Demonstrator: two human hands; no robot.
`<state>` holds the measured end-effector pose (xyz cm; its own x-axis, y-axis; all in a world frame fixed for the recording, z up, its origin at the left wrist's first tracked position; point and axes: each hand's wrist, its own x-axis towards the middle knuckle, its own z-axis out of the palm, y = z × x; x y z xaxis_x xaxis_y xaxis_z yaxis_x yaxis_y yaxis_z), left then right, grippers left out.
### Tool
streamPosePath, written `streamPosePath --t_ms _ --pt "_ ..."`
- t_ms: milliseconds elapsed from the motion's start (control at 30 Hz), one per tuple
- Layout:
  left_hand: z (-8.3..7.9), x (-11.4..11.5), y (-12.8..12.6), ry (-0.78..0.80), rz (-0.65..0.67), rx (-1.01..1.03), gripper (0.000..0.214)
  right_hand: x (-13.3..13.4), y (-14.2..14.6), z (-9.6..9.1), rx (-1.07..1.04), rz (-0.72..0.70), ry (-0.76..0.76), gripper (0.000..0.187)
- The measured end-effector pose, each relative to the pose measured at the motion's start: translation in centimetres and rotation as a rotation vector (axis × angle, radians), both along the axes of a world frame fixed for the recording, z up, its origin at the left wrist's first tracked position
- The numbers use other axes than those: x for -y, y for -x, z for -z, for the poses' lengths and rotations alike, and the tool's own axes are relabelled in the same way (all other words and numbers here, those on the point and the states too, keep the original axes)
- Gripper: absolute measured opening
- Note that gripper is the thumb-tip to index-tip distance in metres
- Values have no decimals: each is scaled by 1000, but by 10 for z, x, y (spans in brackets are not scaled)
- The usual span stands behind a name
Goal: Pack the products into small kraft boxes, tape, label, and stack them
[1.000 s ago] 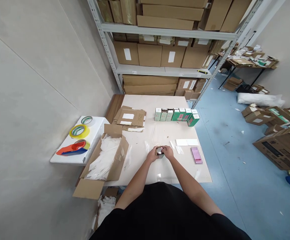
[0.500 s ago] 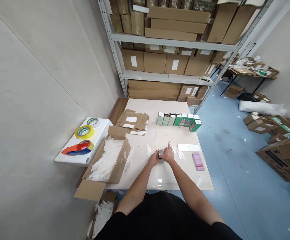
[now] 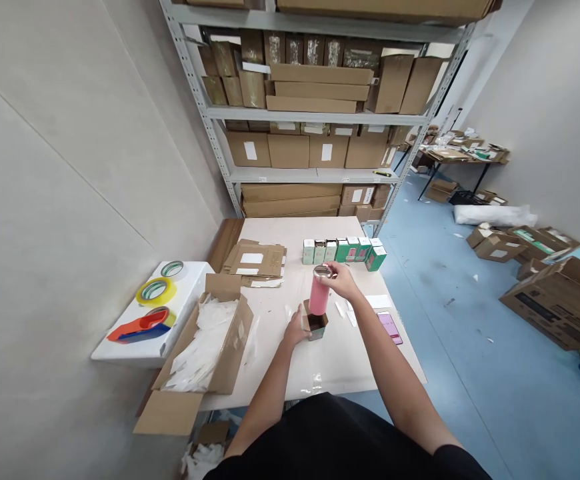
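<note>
grey shelving (image 3: 270, 176) loaded with brown cartons (image 3: 289, 152) stands at twelve o'clock, beyond a pale surface (image 3: 343, 370) on a blue floor (image 3: 445, 320). taking the small cardboard box (image 3: 317, 331) as the centre of the dial, a row of green and white boxes (image 3: 343, 251) stands at one o'clock, a pale strip (image 3: 377, 301) lies at two, a phone (image 3: 390, 327) at three, flattened cardboard (image 3: 266, 257) at eleven and an open carton (image 3: 229, 352) of white packing (image 3: 203, 353) at nine.

half a second ago both hands were closed in around the small box, with only a round top showing. now the pink tumbler (image 3: 319, 299) is up and nearly clear, upright over the box's mouth; whether its base has passed the rim i cannot tell. the right hand (image 3: 339, 280) has its fingers clasped round the silvery top (image 3: 323, 271), while the left hand (image 3: 296, 328) grips the box from nine o'clock, fingers against its side. i judge that tumbler and box are all but parted, one to each hand, so the drawing-out looks close to finished.
</note>
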<state>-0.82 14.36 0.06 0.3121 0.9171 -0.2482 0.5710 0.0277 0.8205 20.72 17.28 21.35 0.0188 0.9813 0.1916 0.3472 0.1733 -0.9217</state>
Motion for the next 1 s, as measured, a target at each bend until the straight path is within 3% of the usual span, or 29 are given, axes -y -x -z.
streamPosePath --t_ms 100,167,267,367,433,600,733,833,1000 --pt "-36 -5 19 5 -183 120 119 5 7 -6 -33 6 -19 47" --pt "-70 -8 25 0 -261 252 95 6 14 -8 -26 25 -30 43" --pt "-131 -9 15 -161 -219 576 90 8 28 -7 -30 73 -28 40" --pt "-180 -7 -9 -333 -146 545 110 9 41 -1 -100 114 2 42" --pt "-201 -5 -22 -412 -181 450 108 9 44 3 -194 101 5 46" --pt "-220 -5 -26 -446 -240 396 108 20 23 14 -455 -126 100 72" --pt "-226 -7 -25 -382 -158 552 118 44 9 33 -595 -365 274 96" --pt "-229 -10 -35 -289 -81 682 117 62 9 42 -648 -315 258 108" --pt "-236 -19 -55 -209 -79 684 121 75 5 38 -453 -26 145 113"
